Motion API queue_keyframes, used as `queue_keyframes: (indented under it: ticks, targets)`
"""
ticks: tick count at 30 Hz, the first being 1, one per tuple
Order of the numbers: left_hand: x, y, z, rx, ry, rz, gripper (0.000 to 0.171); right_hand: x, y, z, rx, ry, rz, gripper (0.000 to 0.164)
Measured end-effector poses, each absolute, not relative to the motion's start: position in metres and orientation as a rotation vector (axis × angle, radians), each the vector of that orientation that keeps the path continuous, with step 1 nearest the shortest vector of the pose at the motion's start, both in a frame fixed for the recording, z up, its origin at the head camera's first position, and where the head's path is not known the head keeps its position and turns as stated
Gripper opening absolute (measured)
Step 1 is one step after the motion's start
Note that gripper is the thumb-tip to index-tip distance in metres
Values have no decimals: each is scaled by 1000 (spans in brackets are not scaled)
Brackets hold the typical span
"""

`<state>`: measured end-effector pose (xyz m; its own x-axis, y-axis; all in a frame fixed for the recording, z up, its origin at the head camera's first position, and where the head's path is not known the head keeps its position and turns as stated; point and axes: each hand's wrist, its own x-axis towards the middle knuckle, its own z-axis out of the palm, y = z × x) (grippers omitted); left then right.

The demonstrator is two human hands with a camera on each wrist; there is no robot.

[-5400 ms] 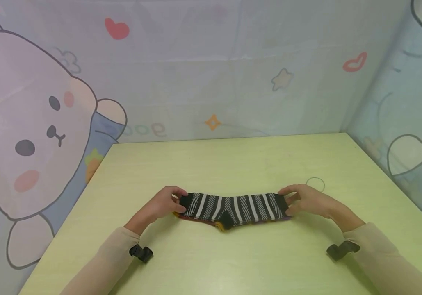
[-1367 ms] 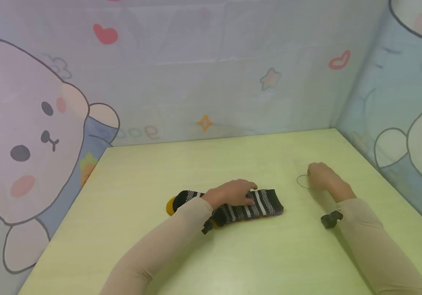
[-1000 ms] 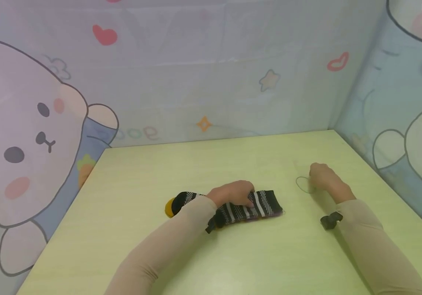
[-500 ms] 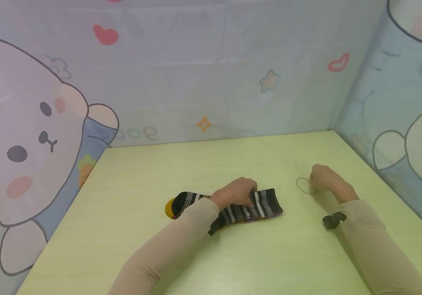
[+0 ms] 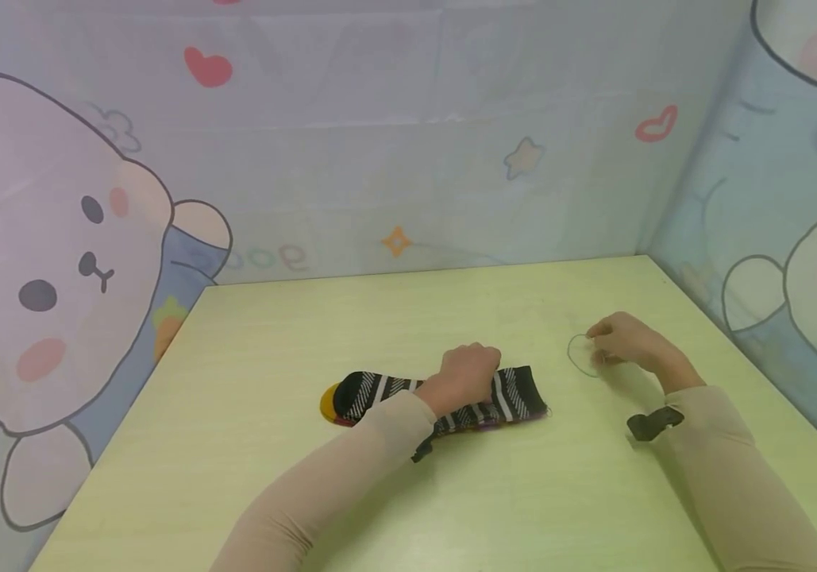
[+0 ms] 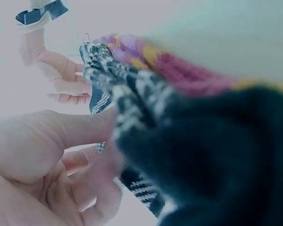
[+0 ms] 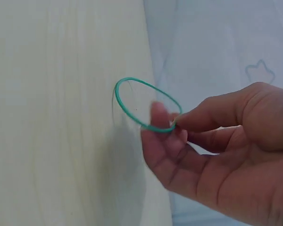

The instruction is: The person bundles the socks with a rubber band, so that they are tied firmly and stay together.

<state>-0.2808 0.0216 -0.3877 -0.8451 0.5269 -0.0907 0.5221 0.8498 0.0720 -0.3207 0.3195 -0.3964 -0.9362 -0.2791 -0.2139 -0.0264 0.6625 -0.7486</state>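
Note:
A black-and-white patterned sock (image 5: 518,393) lies on top of at least one more sock; a yellow toe (image 5: 329,403) sticks out at the left end. Across the leg part is my left hand (image 5: 467,373), its thumb and fingers gripping the socks. Close up in the left wrist view, the black-and-white knit (image 6: 132,101) bunches beside the thumb, with magenta, purple and yellow knit (image 6: 188,75) behind. To the right, my right hand (image 5: 626,340) pinches a thin green rubber band (image 7: 124,108) between thumb and fingers. The band's loop hangs out to the left of the fingertips.
The pale yellow-green table (image 5: 379,318) meets a cartoon-printed cloth (image 5: 351,159) along its back edge and sides. A black wrist camera (image 5: 654,423) sits at the right cuff; the left one (image 5: 424,446) partly shows beside the socks.
Earlier both hands held the socks' ends; my left hand has since moved onto the leg part and my right hand to the rubber band. Lately the left grip has tightened and the right hand has turned.

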Motion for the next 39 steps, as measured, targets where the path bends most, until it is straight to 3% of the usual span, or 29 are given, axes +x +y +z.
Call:
queue_keyframes:
  ticks: [4,14,19,26,32,39]
  targets:
    - [-280,21,-388,856,2886,157,39,-323,325,-398,-261,2503,-1302,48]
    - [-283,17,-392,887,2783,217,19,-327,332,-395,-102,2254,-1531,51]
    - [-286,14,-390,871,2729,220,19,-329,336,-391,-191,2017,-1801,31]
    - [-292,8,-386,898,2587,383,29,-329,341,-388,-431,1734,-2016,40]
    - [-297,1,-389,949,2467,507,23,-328,336,-388,-329,1766,-2071,23]
    - [-296,-14,-389,972,2400,646,8,-327,327,-386,-441,1756,-2036,47]
